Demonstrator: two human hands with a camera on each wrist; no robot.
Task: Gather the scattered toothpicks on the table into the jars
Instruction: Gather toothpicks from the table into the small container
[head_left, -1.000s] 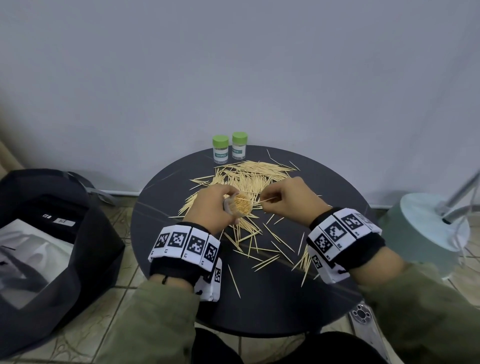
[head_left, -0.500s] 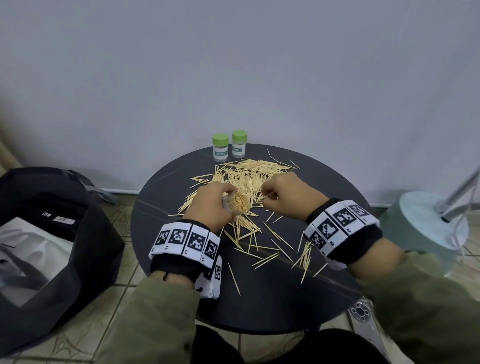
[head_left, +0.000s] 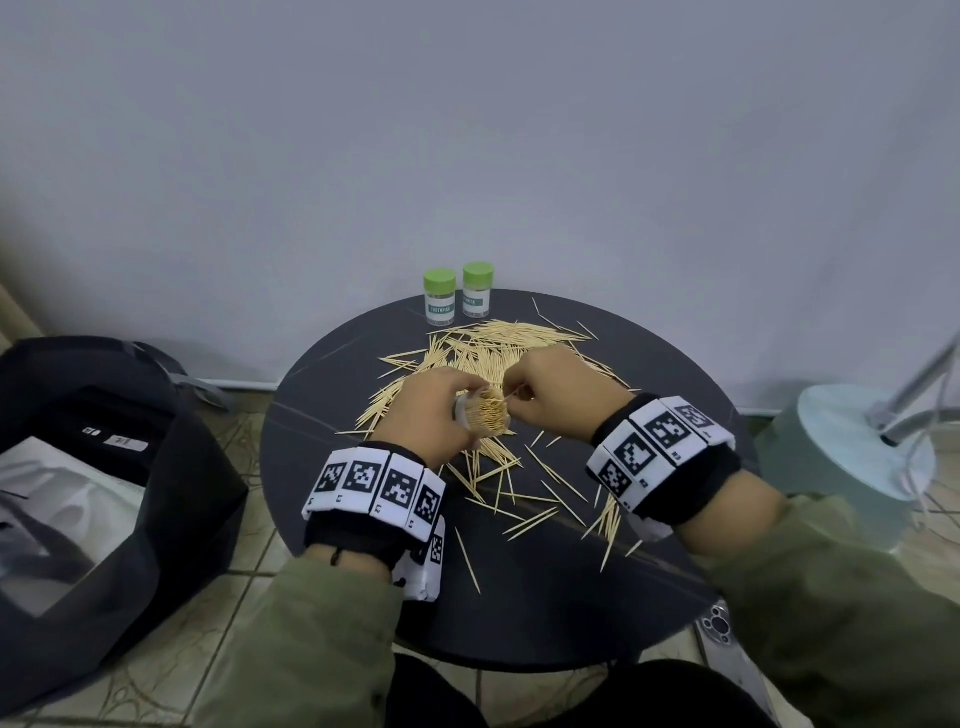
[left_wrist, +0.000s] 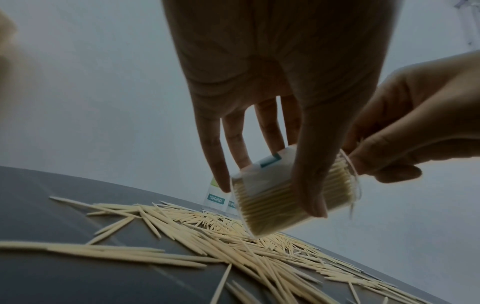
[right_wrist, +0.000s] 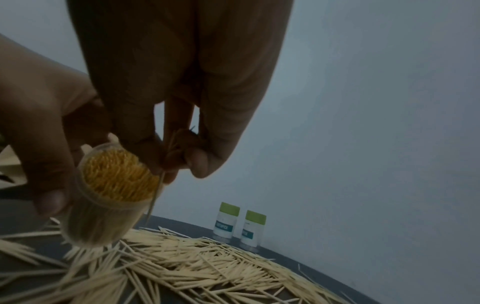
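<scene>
Toothpicks (head_left: 498, 348) lie scattered over the desk (head_left: 545, 597); left hand (head_left: 431, 415) fingers wrap an open, tilted jar (head_left: 485, 415) packed full; right hand (head_left: 561, 400) fingers pinch one toothpick (right_wrist: 154, 197) at its rim.

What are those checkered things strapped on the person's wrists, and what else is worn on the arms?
Each wrist carries a black band ringed with white square tiles printed with black code-like patterns. Behind them come olive-green sleeves. The hands are bare, no gloves.
</scene>
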